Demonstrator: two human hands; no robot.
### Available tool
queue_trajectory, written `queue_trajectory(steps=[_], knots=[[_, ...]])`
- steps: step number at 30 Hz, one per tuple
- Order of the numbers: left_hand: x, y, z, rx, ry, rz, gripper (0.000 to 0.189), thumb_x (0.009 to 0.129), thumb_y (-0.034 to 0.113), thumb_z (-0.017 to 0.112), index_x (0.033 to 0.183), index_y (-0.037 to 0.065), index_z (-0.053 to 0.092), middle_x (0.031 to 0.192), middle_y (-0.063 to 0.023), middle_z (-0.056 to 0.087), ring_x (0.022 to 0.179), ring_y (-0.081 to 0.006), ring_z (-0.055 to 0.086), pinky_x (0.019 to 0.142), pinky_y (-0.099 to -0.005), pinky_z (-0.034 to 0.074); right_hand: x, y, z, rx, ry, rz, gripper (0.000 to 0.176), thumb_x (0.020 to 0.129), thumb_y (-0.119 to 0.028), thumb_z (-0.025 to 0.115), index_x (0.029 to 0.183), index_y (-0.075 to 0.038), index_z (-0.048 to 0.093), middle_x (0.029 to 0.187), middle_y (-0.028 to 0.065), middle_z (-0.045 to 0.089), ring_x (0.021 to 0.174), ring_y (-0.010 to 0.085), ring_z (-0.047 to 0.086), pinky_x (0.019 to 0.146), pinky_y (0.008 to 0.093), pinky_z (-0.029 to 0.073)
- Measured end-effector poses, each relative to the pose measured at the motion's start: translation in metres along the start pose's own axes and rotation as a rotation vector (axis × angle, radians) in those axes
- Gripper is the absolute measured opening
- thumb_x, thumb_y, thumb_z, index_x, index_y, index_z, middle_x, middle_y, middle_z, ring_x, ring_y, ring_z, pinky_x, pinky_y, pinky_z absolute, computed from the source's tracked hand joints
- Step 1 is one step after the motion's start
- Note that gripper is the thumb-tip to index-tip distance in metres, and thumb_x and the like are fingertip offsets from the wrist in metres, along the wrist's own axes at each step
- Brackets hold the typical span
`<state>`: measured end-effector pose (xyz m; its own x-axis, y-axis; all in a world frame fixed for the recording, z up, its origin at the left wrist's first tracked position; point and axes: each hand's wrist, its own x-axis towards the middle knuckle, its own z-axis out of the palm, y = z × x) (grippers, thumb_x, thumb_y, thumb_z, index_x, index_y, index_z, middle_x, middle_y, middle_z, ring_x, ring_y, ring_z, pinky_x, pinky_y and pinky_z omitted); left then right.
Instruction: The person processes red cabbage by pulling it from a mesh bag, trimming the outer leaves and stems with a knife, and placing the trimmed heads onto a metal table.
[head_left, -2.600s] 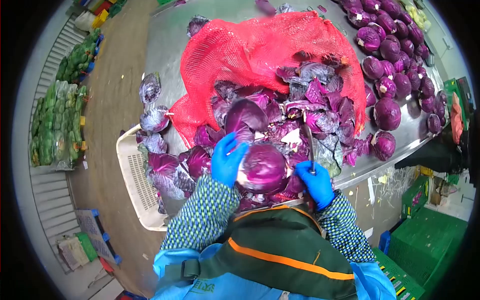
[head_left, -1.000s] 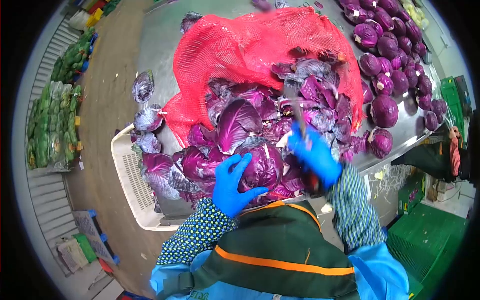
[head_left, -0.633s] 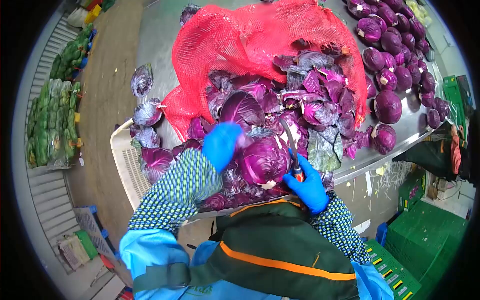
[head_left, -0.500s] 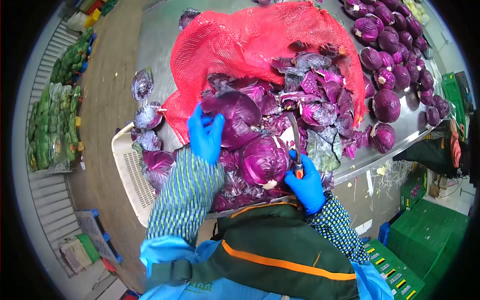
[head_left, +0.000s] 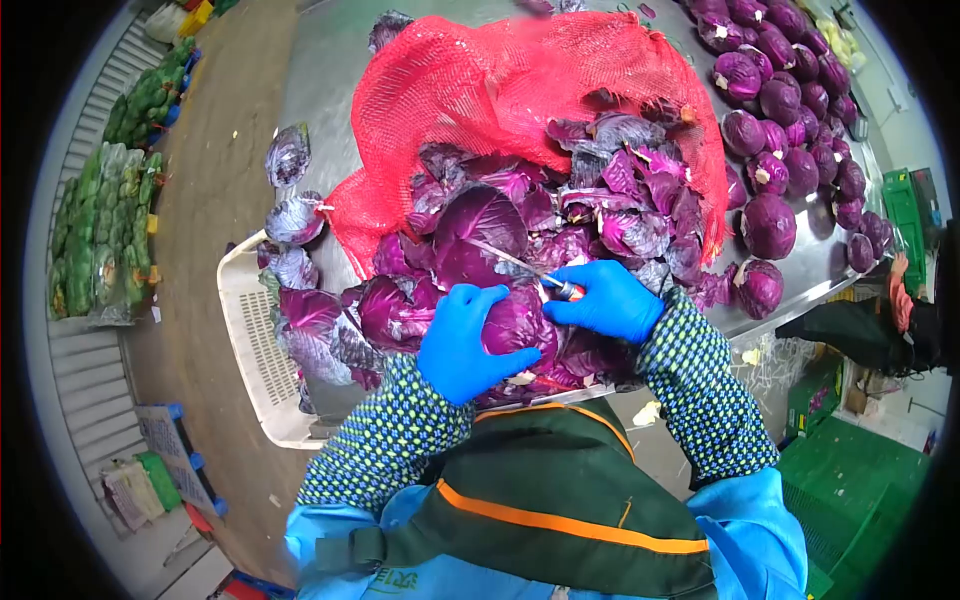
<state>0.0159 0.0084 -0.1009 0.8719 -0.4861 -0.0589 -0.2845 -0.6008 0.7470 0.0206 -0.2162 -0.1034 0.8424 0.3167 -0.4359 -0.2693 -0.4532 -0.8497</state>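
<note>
A: What is the left hand [head_left: 468, 345] doing?

B: It is cupping the left side of a purple cabbage [head_left: 514, 325], thumb curving around the near side, fingers lying toward the far side, so the grip is staying fairly wide.

A: And the right hand [head_left: 606, 302]?

B: That one is gripping a knife [head_left: 566, 291] by its orange handle, fingers curling in tightly. The blade is pointing far and left, crossing in front of a big loose leaf [head_left: 482, 222] (whether it is touching the leaf, I'm not able to tell).

A: Where is the cabbage sitting?

B: It is resting at the near edge of the metal table [head_left: 322, 95], in front of the dark green apron [head_left: 550, 470], with purple leaves crowding around it.

A: What else is lying about?

B: A red mesh bag [head_left: 470, 90] is spreading beyond the leaves, a cream basket [head_left: 232, 310] is standing at the left, and many cabbage heads [head_left: 768, 226] are sitting in a group at the far right.
</note>
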Motion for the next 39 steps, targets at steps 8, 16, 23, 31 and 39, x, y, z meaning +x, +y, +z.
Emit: queue_trajectory(steps=[8, 16, 23, 31, 39], knots=[[0.041, -0.006, -0.035, 0.081, -0.416, -0.087, 0.064, 0.066, 0.039, 0.079, 0.113, 0.006, 0.050, 0.101, -0.0133, 0.053, 0.092, -0.0246, 0.056, 0.081, -0.0354, 0.048, 0.016, 0.070, 0.014, 1.080, 0.528, 0.375, 0.022, 0.085, -0.015, 0.056, 0.103, -0.001, 0.056, 0.079, 0.0069, 0.064, 0.065, 0.0149, 0.063, 0.049, 0.0234, 0.046], [0.059, -0.004, -0.033, 0.478, -0.728, 0.362, 0.037, 0.076, 0.036, 0.061, 0.100, 0.009, 0.055, 0.082, -0.0132, 0.060, 0.068, -0.0319, 0.062, 0.057, -0.0430, 0.050, -0.046, 0.035, 0.060, 0.387, 0.325, -0.015, 0.062, 0.077, -0.019, 0.074, 0.131, -0.007, 0.046, 0.100, 0.0028, 0.058, 0.090, 0.0087, 0.055, 0.078, 0.0235, 0.046], [0.046, -0.019, -0.034, -0.079, 0.134, -0.126, 0.012, 0.088, 0.016, 0.057, 0.091, 0.006, 0.062, 0.064, -0.0082, 0.059, 0.058, -0.0149, 0.060, 0.053, -0.0316, 0.046, -0.045, 0.033, 0.055, 0.471, 0.342, 0.221, 0.058, 0.077, -0.013, 0.074, 0.128, -0.005, 0.049, 0.097, 0.0023, 0.054, 0.087, 0.0096, 0.052, 0.082, 0.0260, 0.044], [-0.045, -0.012, 0.032, -0.100, 0.106, -0.051, 0.089, 0.070, 0.025, 0.078, 0.138, 0.000, 0.026, 0.135, -0.0204, 0.032, 0.126, -0.0328, 0.033, 0.106, -0.0406, 0.029, 0.007, -0.007, 0.007, -0.136, -0.063, 0.037, 0.046, 0.076, -0.026, 0.069, 0.116, -0.006, 0.058, 0.090, 0.0159, 0.066, 0.083, 0.0225, 0.065, 0.077, 0.0329, 0.050], [-0.050, 0.003, 0.059, -0.446, 0.299, -0.434, 0.094, 0.068, 0.025, 0.080, 0.138, -0.003, 0.024, 0.133, -0.0231, 0.032, 0.126, -0.0316, 0.033, 0.106, -0.0409, 0.029, 0.033, 0.064, 0.011, 0.519, 0.365, 0.315, 0.022, 0.081, -0.014, 0.063, 0.098, 0.000, 0.063, 0.072, 0.0053, 0.062, 0.060, 0.0102, 0.056, 0.059, 0.0238, 0.047]])
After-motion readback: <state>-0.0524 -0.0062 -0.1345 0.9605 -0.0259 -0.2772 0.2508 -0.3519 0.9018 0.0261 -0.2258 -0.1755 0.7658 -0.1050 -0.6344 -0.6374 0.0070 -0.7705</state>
